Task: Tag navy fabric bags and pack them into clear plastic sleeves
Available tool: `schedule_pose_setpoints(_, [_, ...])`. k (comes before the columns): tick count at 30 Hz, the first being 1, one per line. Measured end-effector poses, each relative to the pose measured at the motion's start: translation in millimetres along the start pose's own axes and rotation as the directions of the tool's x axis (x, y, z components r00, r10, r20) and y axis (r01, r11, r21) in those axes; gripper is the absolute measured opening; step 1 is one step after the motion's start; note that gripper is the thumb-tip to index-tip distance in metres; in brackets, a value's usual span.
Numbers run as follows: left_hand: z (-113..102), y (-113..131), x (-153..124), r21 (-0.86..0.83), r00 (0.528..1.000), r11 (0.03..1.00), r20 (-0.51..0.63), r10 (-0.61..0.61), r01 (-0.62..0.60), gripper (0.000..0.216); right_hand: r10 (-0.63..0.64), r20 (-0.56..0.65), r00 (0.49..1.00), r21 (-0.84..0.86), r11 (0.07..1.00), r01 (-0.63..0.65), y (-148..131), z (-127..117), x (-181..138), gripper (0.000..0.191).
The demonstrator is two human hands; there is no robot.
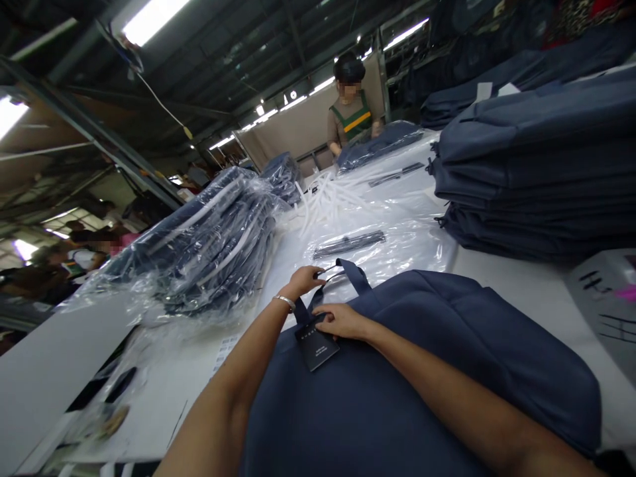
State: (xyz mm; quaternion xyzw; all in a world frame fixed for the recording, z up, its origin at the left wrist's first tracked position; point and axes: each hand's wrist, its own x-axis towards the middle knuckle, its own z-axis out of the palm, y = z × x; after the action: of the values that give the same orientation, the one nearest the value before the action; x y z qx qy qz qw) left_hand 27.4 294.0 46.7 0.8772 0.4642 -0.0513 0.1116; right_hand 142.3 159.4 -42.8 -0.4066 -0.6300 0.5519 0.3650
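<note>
A dark blue fabric garment bag (417, 397) lies across the table in front of me, its carry handle (355, 277) standing up in a loop at the far edge. A black hang tag (317, 348) with pale lettering rests against the fabric below the handle. My right hand (344, 320) is closed at the tag's top edge, fingertips pinched near the handle's base. My left hand (303, 283), with a silver bracelet at the wrist, is closed beside the handle loop; a thin dark strand or strap edge shows at its fingertips, too small to name.
Plastic-wrapped blue bags (213, 232) are piled to the left. Unwrapped blue bags (536, 165) form a tall stack at right. Clear plastic sleeves (412, 242), dark thin strips (349, 245) and white strips (330, 195) lie ahead. Across the table stands a co-worker (350, 112).
</note>
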Motion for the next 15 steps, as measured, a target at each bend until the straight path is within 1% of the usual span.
schedule_pose_setpoints(2, [-24.4, 10.3, -20.0, -0.013, 0.999, 1.000, -0.053, -0.004, 0.003, 0.042, -0.017, -0.024, 1.000, -0.066, 0.998, 0.016, -1.0, 0.2, -0.9, 0.036])
schedule_pose_setpoints(4, [-42.4, 29.4, -50.7, -0.044, 0.998, 0.999, -0.058, 0.021, -0.023, 0.038, -0.029, -0.063, 0.998, -0.124, 0.992, 0.021, -2.4, -0.7, -1.0, 0.032])
schedule_pose_setpoints(5, [-46.3, 42.2, -69.3, -0.075, 0.998, 0.996, -0.050, 0.049, -0.053, 0.035, -0.035, -0.082, 0.996, -0.142, 0.990, 0.023, -3.0, -1.6, -0.7, 0.030])
schedule_pose_setpoints(6, [-45.6, 56.7, -89.3, -0.115, 0.996, 0.990, -0.039, 0.083, -0.087, 0.033, -0.042, -0.096, 0.994, -0.154, 0.988, 0.027, -3.4, -2.9, -0.2, 0.028])
schedule_pose_setpoints(7, [-39.9, 72.2, -109.6, -0.178, 0.990, 0.975, -0.047, 0.130, -0.136, 0.031, -0.050, -0.103, 0.993, -0.165, 0.986, 0.033, -3.4, -4.3, 0.4, 0.026])
schedule_pose_setpoints(8, [-29.2, 87.8, -129.3, -0.216, 0.983, 0.960, -0.083, 0.164, -0.179, 0.028, -0.057, -0.107, 0.993, -0.173, 0.984, 0.038, -3.2, -5.8, 1.0, 0.024])
schedule_pose_setpoints(9, [-14.1, 102.7, -147.5, -0.232, 0.978, 0.954, -0.124, 0.166, -0.191, 0.026, -0.063, -0.106, 0.992, -0.179, 0.983, 0.043, -2.7, -7.2, 1.4, 0.021])
schedule_pose_setpoints(11, [25.1, 126.7, -176.5, -0.213, 0.972, 0.961, -0.193, 0.138, -0.179, 0.026, -0.069, -0.094, 0.993, -0.188, 0.981, 0.050, -1.4, -9.3, 1.4, 0.015])
schedule_pose_setpoints(13, [66.7, 139.9, -194.5, -0.205, 0.967, 0.966, -0.231, 0.112, -0.161, 0.033, -0.066, -0.065, 0.996, -0.196, 0.979, 0.052, -0.1, -10.2, -0.1, 0.015])
schedule_pose_setpoints(15, [100.0, 142.9, -203.5, -0.219, 0.956, 0.964, -0.283, 0.083, -0.149, 0.042, -0.066, -0.029, 0.997, -0.200, 0.978, 0.059, 0.9, -10.9, -3.9, 0.016])
